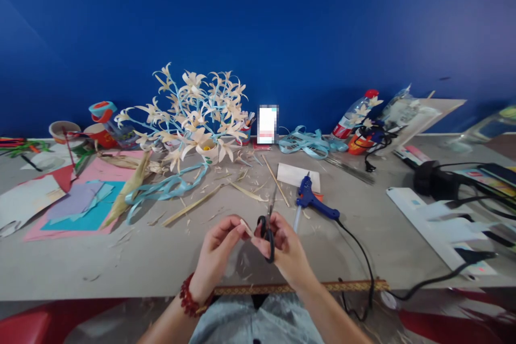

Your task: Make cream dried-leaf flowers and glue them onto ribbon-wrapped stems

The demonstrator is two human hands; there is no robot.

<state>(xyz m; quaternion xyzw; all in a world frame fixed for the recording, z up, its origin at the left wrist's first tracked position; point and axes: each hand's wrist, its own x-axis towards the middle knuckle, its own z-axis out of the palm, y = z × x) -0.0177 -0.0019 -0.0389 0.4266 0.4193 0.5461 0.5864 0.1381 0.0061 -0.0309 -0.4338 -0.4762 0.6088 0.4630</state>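
Observation:
Near the table's front edge, my left hand (221,247) pinches one end of a small pale strip (246,228). A red bead bracelet is round that wrist. Close on its right, my right hand (285,247) is closed on black-handled scissors (269,234), whose blades point up and away. The fingertips of my right hand are at the strip's other end. Beyond my hands lie dry husk strips (193,205) and scraps. A blue glue gun (316,201) rests to the right, beside a white pad (298,176).
Pale flowers (201,102) on blue stems stand in a cup at the back. Light blue ribbon (304,141) lies near a bottle (355,115). Coloured paper (86,209) is at left; a white power strip (423,226) with cables is at right. The glue gun's cord (363,252) crosses the front edge.

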